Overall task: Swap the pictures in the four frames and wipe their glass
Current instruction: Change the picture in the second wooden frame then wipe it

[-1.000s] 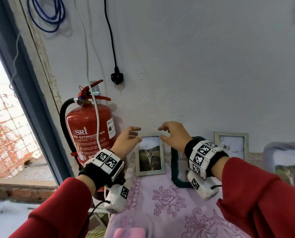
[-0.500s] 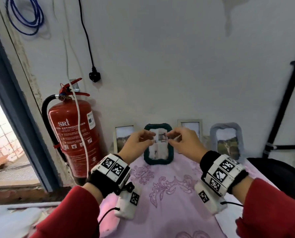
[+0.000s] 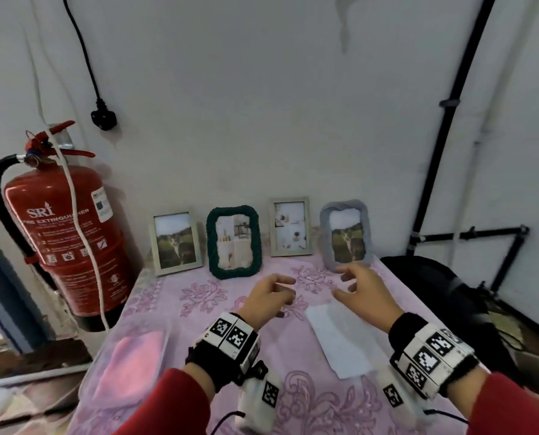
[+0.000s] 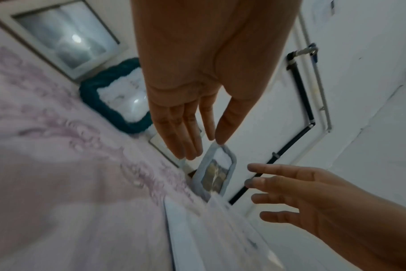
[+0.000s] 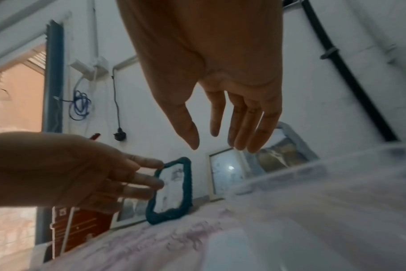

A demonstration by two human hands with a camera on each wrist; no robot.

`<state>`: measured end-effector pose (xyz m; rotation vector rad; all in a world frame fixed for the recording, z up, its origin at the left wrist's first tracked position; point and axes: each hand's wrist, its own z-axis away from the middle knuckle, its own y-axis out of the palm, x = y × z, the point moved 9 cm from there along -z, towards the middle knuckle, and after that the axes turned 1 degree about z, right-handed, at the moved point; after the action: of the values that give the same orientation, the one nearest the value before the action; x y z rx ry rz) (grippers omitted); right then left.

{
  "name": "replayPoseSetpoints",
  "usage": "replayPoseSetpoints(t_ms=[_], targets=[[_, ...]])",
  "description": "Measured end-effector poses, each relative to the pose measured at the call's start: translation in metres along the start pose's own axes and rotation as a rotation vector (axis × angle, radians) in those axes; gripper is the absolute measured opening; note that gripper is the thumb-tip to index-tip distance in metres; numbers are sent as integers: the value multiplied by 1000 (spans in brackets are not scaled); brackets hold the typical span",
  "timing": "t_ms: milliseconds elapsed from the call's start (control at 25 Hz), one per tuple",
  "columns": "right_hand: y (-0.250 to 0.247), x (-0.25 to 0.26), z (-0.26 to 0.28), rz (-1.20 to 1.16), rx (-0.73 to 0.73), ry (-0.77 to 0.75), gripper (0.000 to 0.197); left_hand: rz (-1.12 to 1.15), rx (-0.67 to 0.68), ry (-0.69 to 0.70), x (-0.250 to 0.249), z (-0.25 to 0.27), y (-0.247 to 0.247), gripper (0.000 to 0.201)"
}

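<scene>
Both hands were empty, fingers loose and spread: left hand (image 3: pixel 269 298) and right hand (image 3: pixel 367 295) hovered over the pink floral-clothed bench (image 3: pixel 174 306). Four frames leaned on the wall in a row: pale wooden one (image 3: pixel 176 242), dark green braided one (image 3: pixel 233 242), another pale wooden one (image 3: pixel 290 227), grey padded one (image 3: pixel 346 234). White cloth (image 3: pixel 340 339) lay flat below the right hand.

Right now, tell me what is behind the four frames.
A plain white wall stands behind the four frames. Their backs and any props cannot be seen; the frames cover them.

Both hands (image 3: pixel 269 301) (image 3: pixel 367 296) hover empty before four frames (image 3: pixel 233 241).
</scene>
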<state>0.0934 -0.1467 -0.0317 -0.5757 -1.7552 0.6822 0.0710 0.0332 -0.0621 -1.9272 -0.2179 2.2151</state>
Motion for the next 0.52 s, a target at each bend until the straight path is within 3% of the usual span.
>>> replayPoseSetpoints(t_ms=[120, 240, 520], targets=[[2, -33, 16, 57, 44, 78, 46, 55, 26, -137, 35, 0, 26, 38], [17, -51, 31, 106, 200, 123, 48, 100, 31, -239, 62, -2, 43, 45], [27, -57, 42, 68, 215, 65, 35, 174, 41, -237, 77, -12, 71, 55]])
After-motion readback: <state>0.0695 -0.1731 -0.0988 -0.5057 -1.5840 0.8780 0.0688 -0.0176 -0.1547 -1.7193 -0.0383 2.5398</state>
